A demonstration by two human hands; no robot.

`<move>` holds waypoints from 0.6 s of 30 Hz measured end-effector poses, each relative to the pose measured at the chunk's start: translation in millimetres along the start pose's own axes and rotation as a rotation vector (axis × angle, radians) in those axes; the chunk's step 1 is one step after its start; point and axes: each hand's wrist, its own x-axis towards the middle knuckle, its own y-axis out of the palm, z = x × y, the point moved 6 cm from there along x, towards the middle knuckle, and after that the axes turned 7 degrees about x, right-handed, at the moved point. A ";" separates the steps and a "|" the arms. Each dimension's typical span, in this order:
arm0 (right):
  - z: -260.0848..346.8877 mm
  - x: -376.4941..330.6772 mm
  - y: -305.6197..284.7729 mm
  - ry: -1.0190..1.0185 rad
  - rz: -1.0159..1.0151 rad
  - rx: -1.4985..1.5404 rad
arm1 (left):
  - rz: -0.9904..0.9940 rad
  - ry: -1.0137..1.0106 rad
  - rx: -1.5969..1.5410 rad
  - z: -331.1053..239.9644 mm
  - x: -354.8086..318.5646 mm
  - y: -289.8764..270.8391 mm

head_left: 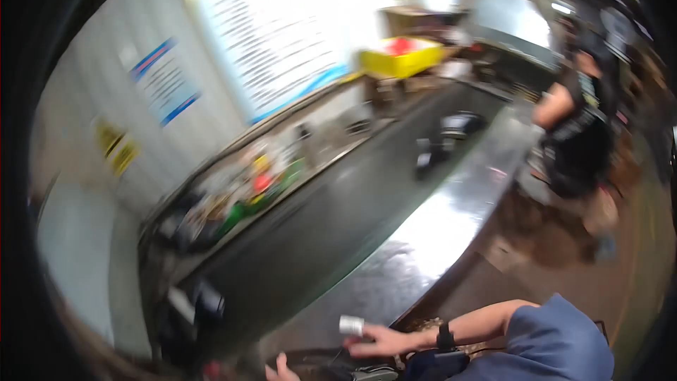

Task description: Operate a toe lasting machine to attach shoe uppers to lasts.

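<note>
My right hand (pixel 384 342), with a dark watch (pixel 445 337) on its wrist, reaches left over the near end of a shiny metal ledge (pixel 423 240). Its fingers look stretched out. A small white object (pixel 350 325) is right by the fingertips; blur hides whether they touch it. At the lower edge part of my left hand (pixel 282 371) shows, thumb and a finger apart, with nothing seen in it. Below my right hand lies a grey object (pixel 376 374), too cut off to name. Along the ledge runs a dark conveyor belt (pixel 303 240).
Dark items (pixel 451 134) lie on the belt's far part, and others (pixel 204 303) at its near left end. Colourful clutter (pixel 261 180) lines the wall-side shelf. A yellow bin (pixel 402 60) stands farther back. A person in dark clothes (pixel 578 141) is at the right, beside the ledge.
</note>
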 end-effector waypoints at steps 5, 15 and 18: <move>-38.3 69.9 95.3 0.475 0.135 -0.239 | -0.139 0.087 0.020 -31.6 -19.7 -135.8; 3.9 -18.9 454.6 0.025 0.661 -0.064 | -1.021 0.116 0.201 -106.7 -219.0 -486.1; -33.1 -41.6 533.7 0.172 0.648 -0.036 | -1.079 0.018 -0.169 -109.0 -267.1 -580.9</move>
